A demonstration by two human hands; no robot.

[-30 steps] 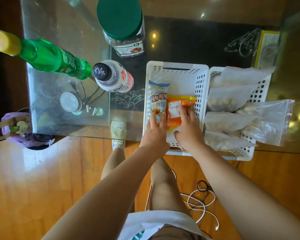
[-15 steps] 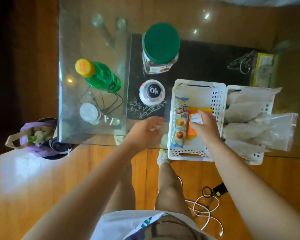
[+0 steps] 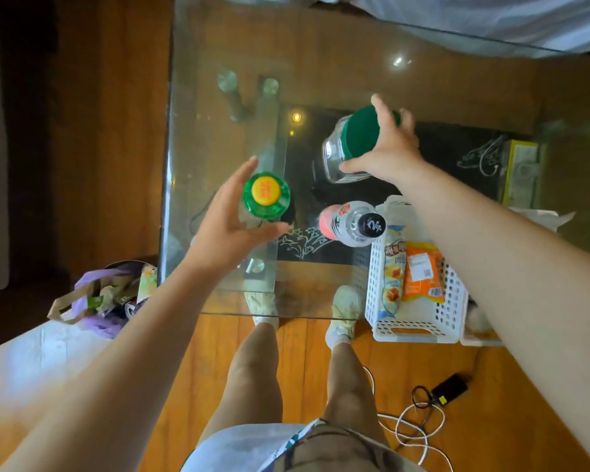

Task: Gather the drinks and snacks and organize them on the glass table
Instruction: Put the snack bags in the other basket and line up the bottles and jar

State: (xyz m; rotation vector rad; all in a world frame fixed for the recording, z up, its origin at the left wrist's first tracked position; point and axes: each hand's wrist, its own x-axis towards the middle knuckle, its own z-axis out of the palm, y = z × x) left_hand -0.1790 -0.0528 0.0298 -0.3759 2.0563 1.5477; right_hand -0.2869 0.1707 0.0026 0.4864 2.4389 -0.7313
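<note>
Now we have both hands out over the glass table [image 3: 218,137]. Our left hand [image 3: 225,226] cups the green bottle [image 3: 265,195] with the yellow cap, thumb on the near side and fingers stretched round the far side; whether the palm truly presses the bottle we cannot tell, since we look straight down on it. Our right hand [image 3: 390,148] grips the clear jar [image 3: 346,155] by its green lid, fingers spread over the top and thumb down on the glass shoulder, and the jar leans toward the left. Between the two, nearer to us, stands the clear bottle [image 3: 353,223] with a black cap and a pink label, just beside the white basket [image 3: 416,321]. That basket sits at the table's near edge under our right forearm and holds a blue snack packet [image 3: 392,277] and an orange snack packet [image 3: 423,272] lying side by side. On the wooden floor, a paper bag [image 3: 99,298] lies left of the table and a white cable [image 3: 413,430] coils by our feet.
</note>
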